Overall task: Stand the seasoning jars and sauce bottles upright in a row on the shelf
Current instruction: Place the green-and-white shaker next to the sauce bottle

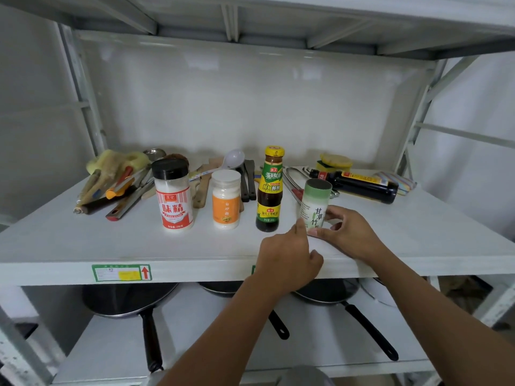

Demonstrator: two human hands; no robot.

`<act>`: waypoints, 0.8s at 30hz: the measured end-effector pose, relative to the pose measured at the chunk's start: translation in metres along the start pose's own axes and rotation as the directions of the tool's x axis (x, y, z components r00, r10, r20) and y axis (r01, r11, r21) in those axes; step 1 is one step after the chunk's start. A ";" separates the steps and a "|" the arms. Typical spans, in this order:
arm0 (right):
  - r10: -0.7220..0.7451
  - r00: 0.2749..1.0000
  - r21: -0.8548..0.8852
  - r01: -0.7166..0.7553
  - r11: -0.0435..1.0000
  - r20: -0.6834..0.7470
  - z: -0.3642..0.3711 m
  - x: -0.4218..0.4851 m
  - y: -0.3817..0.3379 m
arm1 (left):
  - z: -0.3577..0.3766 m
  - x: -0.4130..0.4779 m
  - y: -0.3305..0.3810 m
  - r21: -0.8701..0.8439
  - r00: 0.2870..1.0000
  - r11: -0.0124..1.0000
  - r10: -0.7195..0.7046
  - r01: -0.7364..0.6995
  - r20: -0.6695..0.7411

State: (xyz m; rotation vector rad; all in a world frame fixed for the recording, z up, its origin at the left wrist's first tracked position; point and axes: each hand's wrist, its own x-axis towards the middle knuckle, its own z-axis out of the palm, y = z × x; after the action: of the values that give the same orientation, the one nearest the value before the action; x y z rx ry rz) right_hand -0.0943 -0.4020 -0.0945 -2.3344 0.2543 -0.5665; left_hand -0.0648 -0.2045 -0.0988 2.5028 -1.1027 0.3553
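Note:
Three containers stand upright in a row on the white shelf (83, 240): a black-capped jar with a red label (173, 195), a white-lidded jar with an orange label (226, 199) and a yellow-capped dark sauce bottle (270, 190). To their right stands a green-lidded white jar (315, 203). My right hand (345, 232) grips its lower part from the right. My left hand (287, 257) touches its base with the thumb, other fingers curled. A dark soy sauce bottle (359, 183) lies on its side behind it at the right.
Brushes, knives and other utensils (117, 182) are piled at the back left. Spoons and spatulas (237, 171) lie behind the jars. A yellow sponge (334, 161) and a striped cloth (395, 179) sit at the back right. Pans (131, 302) rest on the lower shelf.

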 end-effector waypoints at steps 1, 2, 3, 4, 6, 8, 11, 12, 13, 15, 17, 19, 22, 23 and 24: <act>0.004 1.000 -0.011 -0.005 1.000 -0.010 0.000 -0.001 -0.001 | 0.000 0.000 0.000 -0.007 1.000 1.000 -0.002 0.002 0.000; 0.008 1.000 -0.024 -0.009 1.000 -0.019 0.000 -0.002 -0.001 | 0.000 0.000 0.000 -0.012 1.000 1.000 -0.004 0.004 0.001; 0.013 1.000 -0.036 -0.014 0.999 -0.024 0.001 -0.003 -0.003 | 0.000 0.002 0.000 -0.012 1.000 1.000 -0.010 0.010 0.006; 0.017 1.000 -0.044 -0.018 0.999 -0.026 0.001 -0.003 -0.005 | 0.000 0.004 0.000 -0.011 1.000 1.000 -0.018 0.018 0.011; 0.022 0.999 -0.054 -0.024 0.998 -0.031 0.001 -0.004 -0.008 | 0.000 0.007 -0.002 -0.011 0.999 0.999 -0.034 0.034 0.022; 0.017 1.000 -0.059 -0.019 0.998 -0.024 0.001 -0.005 -0.010 | 0.000 0.006 -0.004 -0.017 0.999 0.999 -0.039 0.039 0.020; -0.005 1.000 -0.086 0.004 0.996 -0.010 0.002 -0.006 -0.012 | 0.002 0.006 -0.009 -0.060 0.999 0.997 -0.050 0.051 0.012; -0.009 1.000 -0.095 0.008 0.995 -0.010 0.002 -0.006 -0.012 | 0.002 0.007 -0.010 -0.078 0.999 0.996 -0.052 0.053 0.013; -0.008 1.000 -0.096 0.007 0.995 -0.011 0.003 -0.005 -0.012 | 0.002 0.007 -0.012 -0.097 0.998 0.994 -0.053 0.055 0.019; 0.004 1.000 -0.082 -0.005 0.997 -0.013 0.002 -0.005 -0.012 | 0.001 0.009 -0.015 -0.141 0.998 0.989 -0.049 0.054 0.035; 0.014 1.000 -0.067 -0.015 0.998 -0.015 0.002 -0.005 -0.010 | 0.000 0.009 -0.017 -0.166 0.998 0.985 -0.042 0.049 0.050; 0.026 1.000 -0.061 -0.026 0.998 -0.011 0.002 -0.004 -0.008 | 0.000 0.009 -0.017 -0.158 0.999 0.987 -0.032 0.039 0.044; 0.026 1.000 -0.073 -0.027 0.997 -0.017 0.004 -0.003 -0.006 | 0.002 0.008 -0.015 -0.093 0.999 0.995 -0.026 0.028 0.025; 0.022 1.000 -0.074 -0.023 0.997 -0.018 0.004 -0.003 -0.006 | 0.003 0.008 -0.013 -0.069 1.000 0.997 -0.023 0.024 0.015; 0.017 1.000 -0.076 -0.019 0.997 -0.018 0.004 -0.003 -0.006 | 0.004 0.008 -0.012 -0.051 1.000 0.999 -0.019 0.019 0.006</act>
State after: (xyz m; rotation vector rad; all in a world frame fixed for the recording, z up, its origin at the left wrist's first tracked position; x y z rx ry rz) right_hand -0.0953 -0.3942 -0.0944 -2.3986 0.3097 -0.5777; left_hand -0.0502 -0.2043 -0.1024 2.4692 -1.0752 0.3115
